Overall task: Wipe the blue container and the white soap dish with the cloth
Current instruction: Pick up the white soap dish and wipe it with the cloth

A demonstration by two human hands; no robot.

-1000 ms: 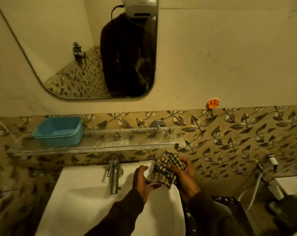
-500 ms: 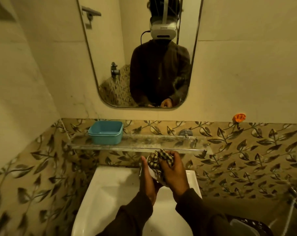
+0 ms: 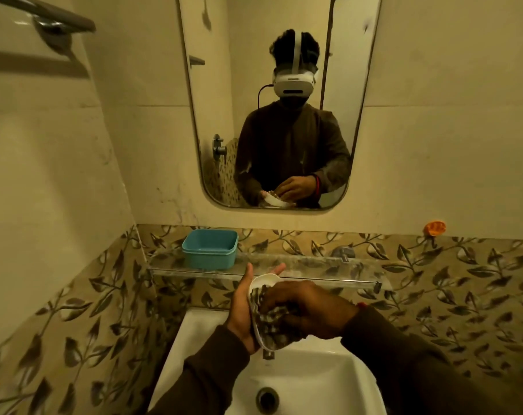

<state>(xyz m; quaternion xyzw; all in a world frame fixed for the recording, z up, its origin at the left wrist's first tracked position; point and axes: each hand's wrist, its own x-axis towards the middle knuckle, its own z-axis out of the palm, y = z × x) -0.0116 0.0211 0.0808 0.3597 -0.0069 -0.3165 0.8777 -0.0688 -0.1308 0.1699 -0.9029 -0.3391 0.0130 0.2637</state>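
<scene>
My left hand (image 3: 242,307) cradles the white soap dish (image 3: 263,280) above the sink, tilted on its side with the hollow facing right. My right hand (image 3: 311,310) presses the bunched checked cloth (image 3: 272,324) into the dish's hollow. Most of the dish is hidden by the cloth and my fingers. The blue container (image 3: 210,248) stands upright on the left end of the glass shelf (image 3: 314,275), apart from both hands.
A white basin (image 3: 329,372) with its drain (image 3: 266,398) lies right below my hands, and the tap is hidden behind them. A mirror (image 3: 284,100) hangs above the shelf. An orange hook (image 3: 434,228) sticks to the right wall. A towel rail (image 3: 59,22) is at top left.
The view has tilted up and shifted, showing more mirror. My right hand has pushed the cloth deeper into the dish, which now shows its white rim above my fingers.
</scene>
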